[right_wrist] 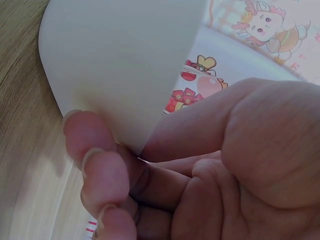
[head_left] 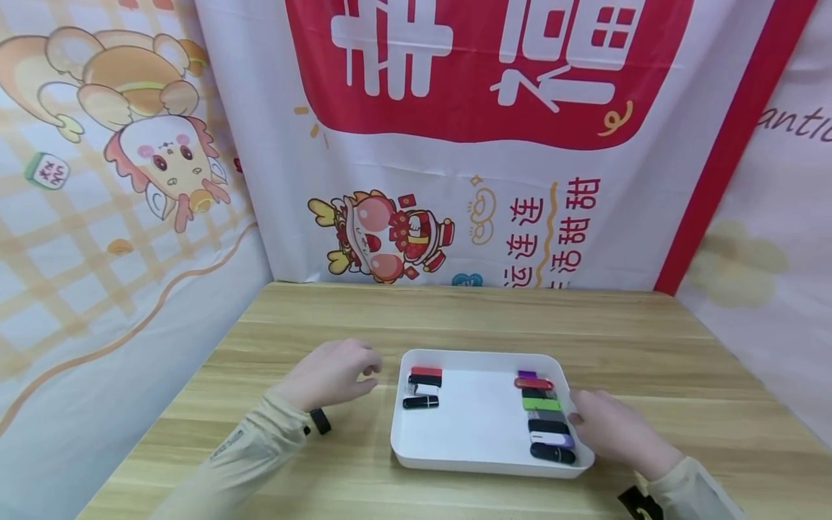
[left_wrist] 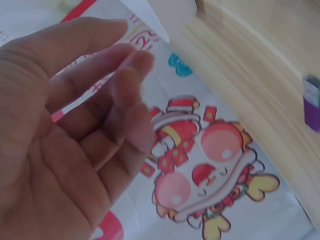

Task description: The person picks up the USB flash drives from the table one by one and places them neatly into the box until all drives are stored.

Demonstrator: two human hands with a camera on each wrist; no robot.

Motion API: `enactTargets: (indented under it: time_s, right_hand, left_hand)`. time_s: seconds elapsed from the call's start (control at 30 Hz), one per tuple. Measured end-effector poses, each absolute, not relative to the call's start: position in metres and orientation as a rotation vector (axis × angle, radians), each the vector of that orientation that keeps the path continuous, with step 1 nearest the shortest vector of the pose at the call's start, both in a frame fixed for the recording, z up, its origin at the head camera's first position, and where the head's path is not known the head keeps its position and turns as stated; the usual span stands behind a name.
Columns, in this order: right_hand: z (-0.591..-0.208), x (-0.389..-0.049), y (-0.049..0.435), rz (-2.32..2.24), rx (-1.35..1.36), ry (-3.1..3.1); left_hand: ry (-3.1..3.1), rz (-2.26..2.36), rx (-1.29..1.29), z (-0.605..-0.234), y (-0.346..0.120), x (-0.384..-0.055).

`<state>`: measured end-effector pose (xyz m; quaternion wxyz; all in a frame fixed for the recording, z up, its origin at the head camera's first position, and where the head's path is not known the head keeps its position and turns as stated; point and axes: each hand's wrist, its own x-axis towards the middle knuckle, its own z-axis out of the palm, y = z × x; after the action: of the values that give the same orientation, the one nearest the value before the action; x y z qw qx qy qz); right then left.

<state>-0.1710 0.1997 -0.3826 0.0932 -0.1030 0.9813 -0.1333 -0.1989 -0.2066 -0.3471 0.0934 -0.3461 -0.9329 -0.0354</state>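
Note:
A white tray [head_left: 477, 419] sits on the wooden table, with USB flash drives lined up along its two short sides. My right hand [head_left: 614, 426] grips the tray's right wall; in the right wrist view the thumb lies on one face of the white wall [right_wrist: 125, 55] and the curled fingers on the other. Just left of the tray, my left hand [head_left: 338, 375] hovers with loosely bent fingers and nothing in it. In the left wrist view its palm [left_wrist: 65, 150] and bent fingers show bare.
The left column holds several drives, including a red one [head_left: 426, 371] and a black one [head_left: 421, 402]. On the right are several more, among them a green one [head_left: 542, 404]. A purple-ended object [left_wrist: 312, 105] lies on the table. Printed cloths [head_left: 390, 166] enclose the table's back and sides.

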Motion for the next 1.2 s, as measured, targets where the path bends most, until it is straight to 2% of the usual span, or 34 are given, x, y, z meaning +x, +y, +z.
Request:
enactTargets:
  time_s: [0.53, 0.77, 1.2]
  right_hand:
    - [-0.385, -0.171, 0.198, -0.402, -0.296, 2.897]
    - [-0.383, -0.170, 0.196, -0.399, -0.293, 2.897]
    - [-0.383, -0.170, 0.197, -0.379, -0.299, 2.915]
  left_hand:
    - [-2.890, -0.312, -0.880, -0.363, -0.267, -0.186]
    - [-3.013, -0.452, -0.677, -0.369, -0.278, -0.179]
    - [-2.998, -0.460, -0.698, -0.372, -0.284, -0.176]
